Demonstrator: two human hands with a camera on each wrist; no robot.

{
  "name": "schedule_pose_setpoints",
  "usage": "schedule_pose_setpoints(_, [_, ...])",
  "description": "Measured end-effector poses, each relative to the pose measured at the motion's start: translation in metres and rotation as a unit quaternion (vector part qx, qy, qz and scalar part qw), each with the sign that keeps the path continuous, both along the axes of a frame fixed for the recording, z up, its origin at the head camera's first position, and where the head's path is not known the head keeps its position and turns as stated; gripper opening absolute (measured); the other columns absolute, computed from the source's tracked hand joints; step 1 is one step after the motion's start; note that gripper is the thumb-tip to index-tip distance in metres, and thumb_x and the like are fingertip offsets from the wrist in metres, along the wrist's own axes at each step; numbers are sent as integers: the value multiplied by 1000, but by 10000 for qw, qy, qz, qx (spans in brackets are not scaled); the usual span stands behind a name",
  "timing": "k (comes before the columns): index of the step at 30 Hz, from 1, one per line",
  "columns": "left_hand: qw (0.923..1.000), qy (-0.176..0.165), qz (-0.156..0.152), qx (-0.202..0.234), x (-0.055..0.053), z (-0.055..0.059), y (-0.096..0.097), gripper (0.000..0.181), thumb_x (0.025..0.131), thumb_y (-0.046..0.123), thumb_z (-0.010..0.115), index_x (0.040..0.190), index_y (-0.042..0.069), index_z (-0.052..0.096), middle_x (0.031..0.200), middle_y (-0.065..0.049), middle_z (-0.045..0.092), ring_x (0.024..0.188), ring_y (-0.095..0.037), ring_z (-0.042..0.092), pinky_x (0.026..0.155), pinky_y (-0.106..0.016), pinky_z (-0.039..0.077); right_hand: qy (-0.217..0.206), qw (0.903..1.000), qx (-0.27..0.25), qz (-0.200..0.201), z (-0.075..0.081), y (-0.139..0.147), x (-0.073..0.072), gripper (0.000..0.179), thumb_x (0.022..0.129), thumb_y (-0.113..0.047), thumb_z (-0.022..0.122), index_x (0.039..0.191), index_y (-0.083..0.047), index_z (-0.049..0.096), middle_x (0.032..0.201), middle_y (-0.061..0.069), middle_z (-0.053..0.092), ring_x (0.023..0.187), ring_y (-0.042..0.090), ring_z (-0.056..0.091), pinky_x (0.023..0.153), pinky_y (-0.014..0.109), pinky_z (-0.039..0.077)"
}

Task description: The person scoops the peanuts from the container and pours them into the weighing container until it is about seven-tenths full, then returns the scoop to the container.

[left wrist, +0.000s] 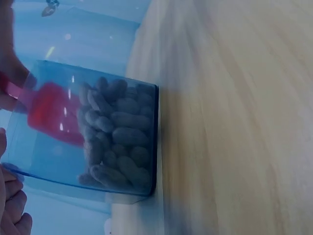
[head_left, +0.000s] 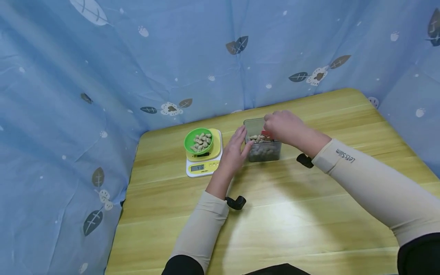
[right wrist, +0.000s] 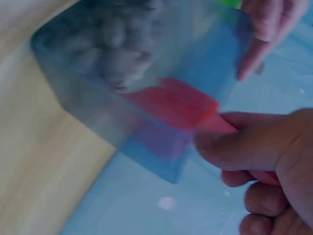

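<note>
My right hand (head_left: 285, 128) grips the handle of a red scoop (right wrist: 176, 103), its thumb along the top and the fingers curled beneath. The scoop's blade is inside a clear grey plastic container (head_left: 253, 124), against unshelled peanuts (left wrist: 129, 120) that fill its lower part. At the container's left side is my left hand (head_left: 234, 151), fingers fairly straight and close to the rim. Left of that hand, a green bowl (head_left: 188, 143) with peanuts (head_left: 201, 142) rests on a yellow and white kitchen scale (head_left: 189, 171) with a lit display.
Everything stands on a wood-grain table (head_left: 275, 214). A blue patterned curtain (head_left: 206, 57) hangs behind the table and along its sides. Black wrist cameras (head_left: 235, 203) are strapped to both forearms.
</note>
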State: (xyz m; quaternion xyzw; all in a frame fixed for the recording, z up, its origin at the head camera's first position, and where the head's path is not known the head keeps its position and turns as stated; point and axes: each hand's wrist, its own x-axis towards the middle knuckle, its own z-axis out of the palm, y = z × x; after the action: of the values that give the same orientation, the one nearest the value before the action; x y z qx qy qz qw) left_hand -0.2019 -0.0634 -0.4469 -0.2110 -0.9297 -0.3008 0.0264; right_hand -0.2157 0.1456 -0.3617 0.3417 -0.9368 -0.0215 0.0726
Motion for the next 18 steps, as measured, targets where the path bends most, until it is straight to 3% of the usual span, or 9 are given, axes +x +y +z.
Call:
schedule_pose_setpoints(4, [9997,263,-19,-5,-1,-1,0,63,104,49,39,153,10,36,163,4,23,150,-14,22,122,-34,24,-979,9949,-263,6,9,3,-2,25,79,15,61,72,-7,70,77,5,60,65,21,54,58,36,48])
schedule_pose_setpoints(7, [9993,368,-20,70,-1,-2,0,62,104,48,40,152,8,37,163,2,25,150,-15,23,122,-34,24,-1486,9869,-595,-181,5,8,-5,28,77,18,58,75,-7,71,78,5,59,68,20,50,61,33,43])
schedule_pose_setpoints(12, [9995,273,6,164,-1,-2,0,63,103,49,40,152,10,37,163,4,24,150,-16,23,122,-33,24,-1701,9776,-1218,-241,-11,14,-12,18,86,7,64,88,-7,76,82,6,62,74,20,54,65,35,46])
schedule_pose_setpoints(18, [9996,145,54,235,1,-3,2,63,103,49,42,153,10,36,163,7,23,150,-12,21,122,-32,23,-1874,9666,-1716,-325,-18,19,-18,19,85,5,64,94,-5,77,91,10,69,84,25,60,75,42,52])
